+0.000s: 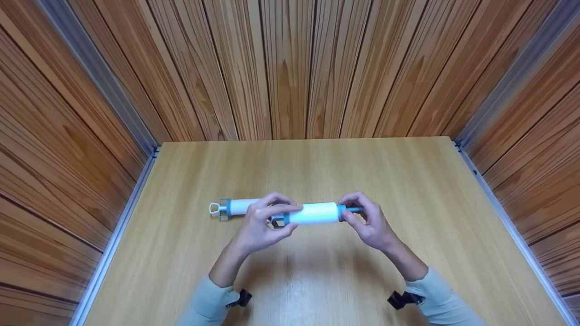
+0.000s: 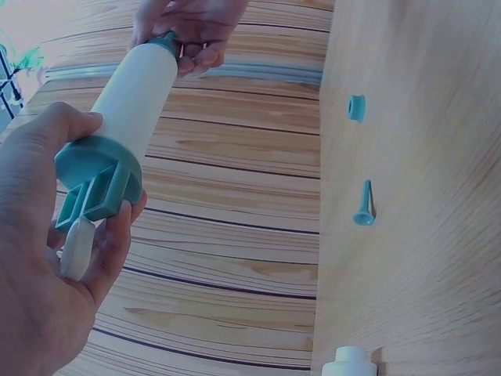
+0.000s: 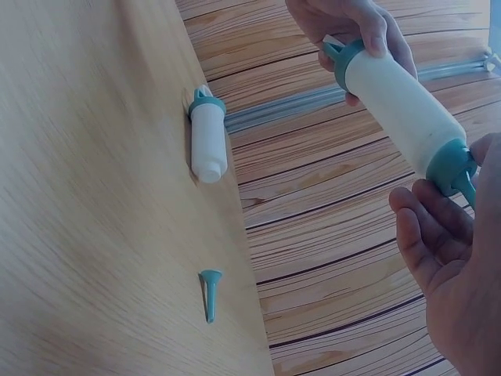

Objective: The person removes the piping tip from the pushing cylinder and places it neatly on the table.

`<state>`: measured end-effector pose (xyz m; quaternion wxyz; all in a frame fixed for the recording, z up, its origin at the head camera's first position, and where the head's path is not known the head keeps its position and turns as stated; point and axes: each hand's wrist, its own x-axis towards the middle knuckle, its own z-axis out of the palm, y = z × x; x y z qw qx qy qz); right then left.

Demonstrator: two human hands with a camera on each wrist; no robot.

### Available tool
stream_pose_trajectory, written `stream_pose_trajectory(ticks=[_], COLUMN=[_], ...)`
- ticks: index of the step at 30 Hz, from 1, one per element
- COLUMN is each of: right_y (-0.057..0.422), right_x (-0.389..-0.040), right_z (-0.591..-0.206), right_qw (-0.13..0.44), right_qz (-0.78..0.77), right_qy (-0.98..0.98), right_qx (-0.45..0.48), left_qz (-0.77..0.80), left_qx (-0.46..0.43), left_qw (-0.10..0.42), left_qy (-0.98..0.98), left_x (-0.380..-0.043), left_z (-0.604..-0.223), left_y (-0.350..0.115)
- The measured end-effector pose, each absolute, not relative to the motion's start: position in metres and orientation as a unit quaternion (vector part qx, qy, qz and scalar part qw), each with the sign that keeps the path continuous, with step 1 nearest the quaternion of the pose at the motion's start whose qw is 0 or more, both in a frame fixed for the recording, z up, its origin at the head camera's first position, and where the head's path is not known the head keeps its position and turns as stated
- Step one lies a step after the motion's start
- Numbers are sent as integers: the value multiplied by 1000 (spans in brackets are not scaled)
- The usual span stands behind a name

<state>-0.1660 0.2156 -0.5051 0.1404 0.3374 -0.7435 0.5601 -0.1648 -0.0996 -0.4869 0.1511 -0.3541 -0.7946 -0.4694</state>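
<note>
Both hands hold a white syringe (image 1: 317, 214) with teal ends, level above the table. My left hand (image 1: 265, 222) grips its handle end; in the left wrist view, the thumb lies on the white barrel (image 2: 141, 94) and fingers curl below the teal finger flange (image 2: 109, 192), near the pale plunger handle (image 2: 77, 249). At the other end, my right hand (image 1: 370, 222) pinches the teal collar (image 1: 341, 213), from which a thin nozzle (image 1: 355, 209) sticks out. A second syringe (image 3: 208, 141) lies on the table behind the left hand, its front end bare white.
On the wooden table (image 1: 303, 172) lie a loose teal nozzle (image 2: 364, 205) and a short teal ring (image 2: 357, 108), both hidden from the head view. Wood-plank walls (image 1: 290, 68) with metal edge strips (image 1: 113, 86) stand at the back and sides.
</note>
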Motion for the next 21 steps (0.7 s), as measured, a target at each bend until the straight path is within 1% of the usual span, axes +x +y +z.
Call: stream_pose_trajectory(ticks=[10, 17, 21], right_y=[216, 217, 217], right_x=[-165, -165, -165], right_z=[-505, -505, -505], right_qw=[127, 134, 130], right_qz=[566, 562, 559], right_qy=[-738, -751, -753], right_qx=[344, 319, 322], left_qz=[-467, -469, -468], left_qx=[-359, -355, -355], left_qw=[162, 153, 152], left_qy=[-792, -794, -795], left_x=[-165, -164, -164], left_z=[-490, -489, -489], left_y=[-99, -99, -99])
